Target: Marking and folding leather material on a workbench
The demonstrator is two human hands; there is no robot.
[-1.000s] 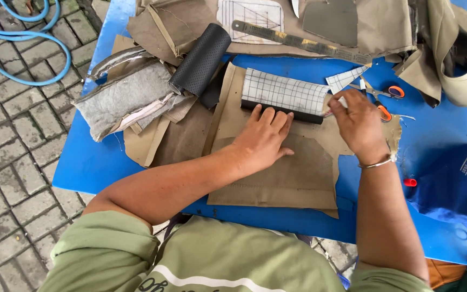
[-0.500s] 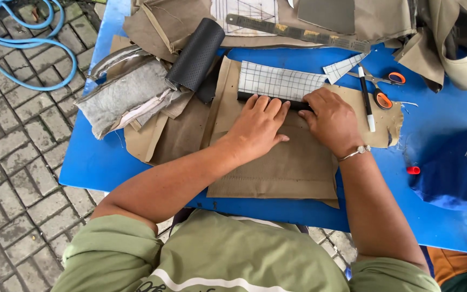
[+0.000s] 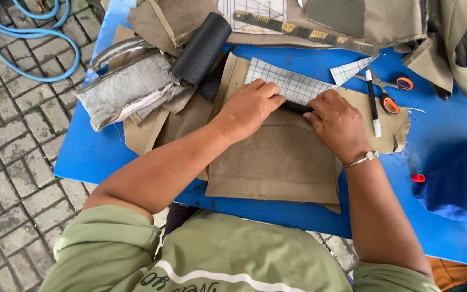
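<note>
1. The left hand (image 3: 249,108) lies flat, fingers together, pressing the grid sheet (image 3: 293,85) and the dark strip (image 3: 297,107) at centre frame.
2. The right hand (image 3: 337,123) is curled loosely, fingertips on the strip's right end, gripping nothing.
3. The strip runs left-right between both hands, atop the tan panel (image 3: 277,162).

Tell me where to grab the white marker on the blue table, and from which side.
Grip the white marker mid-barrel, coming straight down from above. It lies flat, running near to far, with its dark cap at the far end. Close across the barrel, left to right. The orange-handled scissors lie close on its right, so keep that finger tight to the barrel.
</note>
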